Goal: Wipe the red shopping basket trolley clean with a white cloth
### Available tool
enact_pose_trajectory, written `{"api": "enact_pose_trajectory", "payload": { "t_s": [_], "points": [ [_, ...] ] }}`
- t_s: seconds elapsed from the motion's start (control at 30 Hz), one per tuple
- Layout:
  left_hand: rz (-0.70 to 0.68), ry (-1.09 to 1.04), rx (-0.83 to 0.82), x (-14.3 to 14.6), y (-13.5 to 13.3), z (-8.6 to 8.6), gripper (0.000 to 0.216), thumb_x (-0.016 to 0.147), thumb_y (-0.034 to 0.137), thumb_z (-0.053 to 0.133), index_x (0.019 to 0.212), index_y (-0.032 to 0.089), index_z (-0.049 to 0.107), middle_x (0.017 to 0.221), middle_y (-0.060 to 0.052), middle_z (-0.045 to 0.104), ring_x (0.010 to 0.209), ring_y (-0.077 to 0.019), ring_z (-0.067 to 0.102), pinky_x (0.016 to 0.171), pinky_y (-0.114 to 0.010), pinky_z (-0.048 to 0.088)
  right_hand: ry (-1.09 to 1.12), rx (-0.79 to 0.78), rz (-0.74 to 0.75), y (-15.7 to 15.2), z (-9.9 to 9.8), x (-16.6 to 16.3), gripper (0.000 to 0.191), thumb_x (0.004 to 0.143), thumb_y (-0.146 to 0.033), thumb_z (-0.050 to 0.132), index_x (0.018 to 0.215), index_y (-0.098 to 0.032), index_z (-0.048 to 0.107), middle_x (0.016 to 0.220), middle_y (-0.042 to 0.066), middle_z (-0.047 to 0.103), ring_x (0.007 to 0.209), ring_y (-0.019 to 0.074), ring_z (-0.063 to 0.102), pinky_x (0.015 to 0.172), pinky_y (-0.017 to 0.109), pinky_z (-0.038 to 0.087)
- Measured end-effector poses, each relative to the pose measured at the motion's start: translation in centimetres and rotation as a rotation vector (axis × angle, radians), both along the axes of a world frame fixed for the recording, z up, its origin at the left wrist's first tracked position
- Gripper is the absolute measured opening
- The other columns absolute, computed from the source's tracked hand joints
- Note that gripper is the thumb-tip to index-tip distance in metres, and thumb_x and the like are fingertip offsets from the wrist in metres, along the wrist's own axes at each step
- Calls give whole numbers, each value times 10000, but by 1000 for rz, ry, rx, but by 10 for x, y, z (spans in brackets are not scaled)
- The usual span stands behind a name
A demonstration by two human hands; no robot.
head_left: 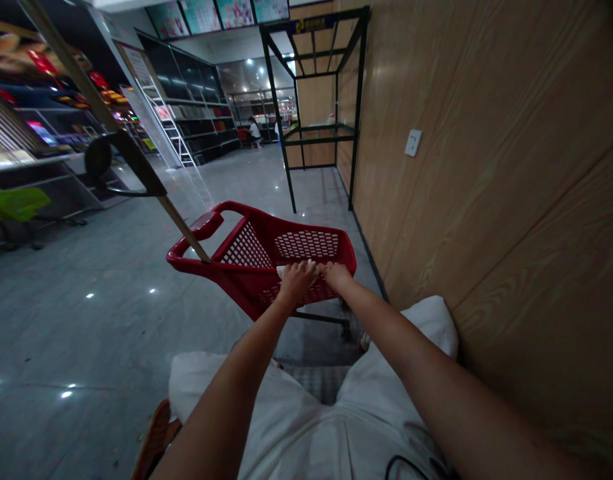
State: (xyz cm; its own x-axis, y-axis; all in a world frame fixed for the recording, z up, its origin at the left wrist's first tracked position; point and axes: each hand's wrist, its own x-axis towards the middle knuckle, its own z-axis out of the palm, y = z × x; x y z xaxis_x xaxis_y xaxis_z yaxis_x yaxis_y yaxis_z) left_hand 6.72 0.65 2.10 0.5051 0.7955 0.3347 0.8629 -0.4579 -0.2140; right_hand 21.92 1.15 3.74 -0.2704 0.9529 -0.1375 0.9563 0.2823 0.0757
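- The red shopping cart (236,269) stands directly ahead of the seated person, its near rim under both hands; the wood-panelled wall (466,153) is on the right.
- Left hand (297,279): fingers bent over the near rim and close together, apparently pressing a white cloth (281,271) against it.
- Right hand (335,276): fingers bent at the same rim, just beside the cloth's other end; whether they pinch the cloth or only the rim cannot be told.
- The step in hand is judged to be wiping the rim. Good practice: keep the cloth wrapped over the edge, apply even pressure, work in one direction, and refold to a clean face.
- One hand should steady the cart, since it may roll on its wheels; the mesh openings could snag the cloth.
- Hidden: the rim's underside, most of the cloth, and the thumbs.
- Unclear: whether the pole (186,233) rests in the cart or is fixed to it.
- Cut off: a brown object (157,433) at lower left, and a black cable (403,460) at the bottom edge.
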Motion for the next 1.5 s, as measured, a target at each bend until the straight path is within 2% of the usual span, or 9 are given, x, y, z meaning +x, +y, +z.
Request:
{"api": "enact_pose_trajectory", "payload": {
  "t_s": [0.23,0.37,0.6,0.73,0.97,1.1,1.23,1.33,1.5],
  "points": [
    [42,63,39,-83,-3,16,361,917,373,401,1253,258,462,1208,-106,536,1006,-247,527,854,-401,396,7,13,-14,-3,-4,-2,395,931,-120,249,1274,-187,434,1175,194,560,1051,262,593,801,403,489],
    [175,-2,78,-62,-9,9,370,895,417,432,1212,239,505,1180,-124,553,990,-282,524,865,-457,369,37,17,-28,-4,-6,-14,389,940,-142,245,1275,-194,434,1178,199,559,1063,263,586,814,421,478],
    [135,-33,-2,4,-3,-12,373,916,258,384,1278,204,457,1196,-147,543,1002,-269,527,855,-434,369,45,-21,-84,-1,-6,-26,401,960,-183,231,1310,-231,420,1185,189,558,1056,262,594,808,435,480],
    [-14,82,-56,-34,4,-2,443,897,362,458,1320,243,402,1260,-112,511,1030,-247,522,866,-373,386,35,-36,-92,-1,-3,-25,421,951,-164,252,1337,-254,392,1207,189,546,1055,265,595,804,451,477],
    [171,71,85,-122,9,18,417,870,475,466,1223,255,496,1123,-112,568,1019,-284,512,980,-499,305,45,-36,-83,-6,-1,-38,398,939,-133,274,1296,-232,416,1192,189,553,1071,255,589,821,467,471],
    [252,15,112,-109,5,10,344,893,458,416,1155,272,538,1112,-100,583,1067,-307,476,992,-602,229,50,-47,-59,-11,-3,-53,419,900,-160,420,1313,-220,384,1222,206,524,1088,279,578,827,491,476],
    [164,-28,48,-60,-4,-6,361,888,370,442,1228,264,499,1177,-115,562,1132,-323,436,948,-547,300,49,-63,-69,-12,-2,-61,404,918,-172,384,1320,-209,379,1216,220,521,1097,285,576,820,512,485],
    [99,-22,25,-38,-7,-12,399,890,306,441,1286,254,449,1247,-122,521,1191,-312,398,959,-509,308,51,-82,-35,-9,0,-55,523,859,-206,518,1348,-237,336,1229,197,523,1106,285,572,813,473,503],
    [36,67,-32,-82,2,8,424,880,337,479,1295,273,428,1258,-113,507,1100,-266,465,960,-471,344,23,-98,17,-4,2,-41,767,701,-196,696,1356,-245,299,1263,192,504,1120,313,555,842,477,488]
  ]
}}
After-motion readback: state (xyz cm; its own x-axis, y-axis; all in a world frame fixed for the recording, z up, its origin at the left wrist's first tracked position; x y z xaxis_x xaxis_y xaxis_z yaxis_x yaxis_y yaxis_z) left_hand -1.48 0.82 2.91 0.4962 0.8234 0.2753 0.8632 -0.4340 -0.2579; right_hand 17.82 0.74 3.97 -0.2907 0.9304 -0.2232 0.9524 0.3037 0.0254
